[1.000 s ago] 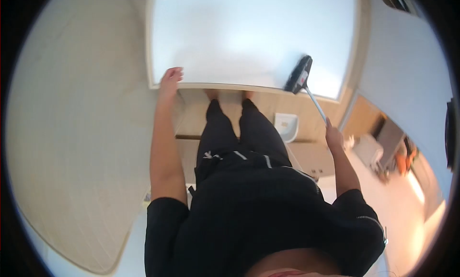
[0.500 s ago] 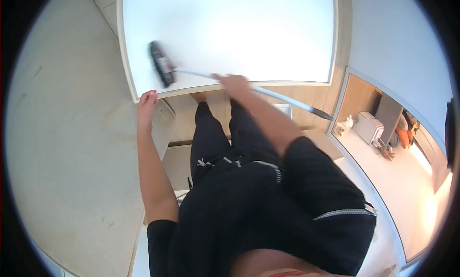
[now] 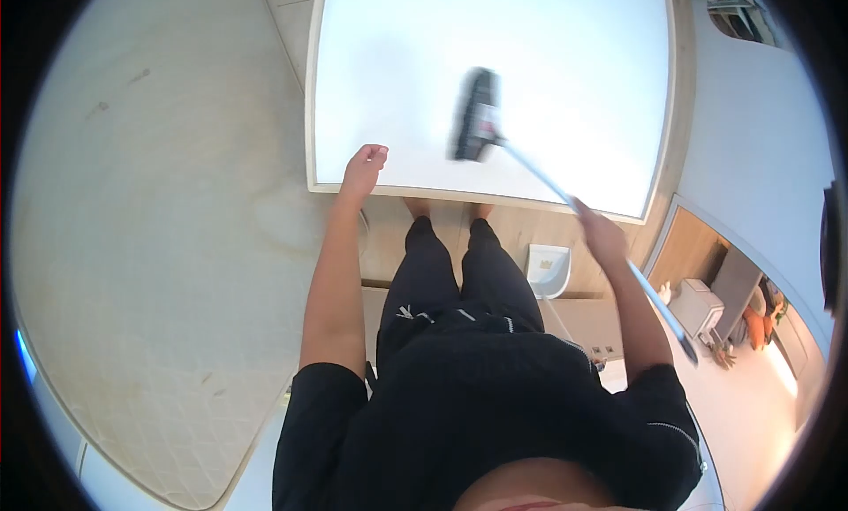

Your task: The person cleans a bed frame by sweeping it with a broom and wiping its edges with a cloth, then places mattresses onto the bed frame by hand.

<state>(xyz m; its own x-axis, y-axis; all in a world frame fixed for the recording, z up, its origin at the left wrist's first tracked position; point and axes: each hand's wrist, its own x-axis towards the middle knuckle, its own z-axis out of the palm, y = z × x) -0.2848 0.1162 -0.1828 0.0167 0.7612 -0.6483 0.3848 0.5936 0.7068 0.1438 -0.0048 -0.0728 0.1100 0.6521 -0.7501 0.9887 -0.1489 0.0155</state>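
Note:
My right hand (image 3: 604, 237) is closed around the pale blue pole of a broom (image 3: 478, 113), part-way along it. The dark, slightly blurred broom head is over the middle of a bright white tabletop (image 3: 397, 96) with a pale wooden rim. Whether its bristles touch the top, I cannot tell. From the grip, the pole slants down to the right and ends in a dark tip. My left hand (image 3: 364, 169) hovers over the near left corner of the tabletop, fingers loosely curled in, with nothing visible in them.
On the wooden floor near my feet lies a white dustpan-like tray (image 3: 548, 281). A large beige, mattress-like surface (image 3: 168, 228) fills the left side. Toward the right, beyond a framed edge, are a white box (image 3: 698, 308) and an orange item (image 3: 756, 325).
The broom head has swung right from the tabletop's left side to its middle. My right hand has moved right with the pole. My left hand now reaches farther over the corner; the view has shifted.

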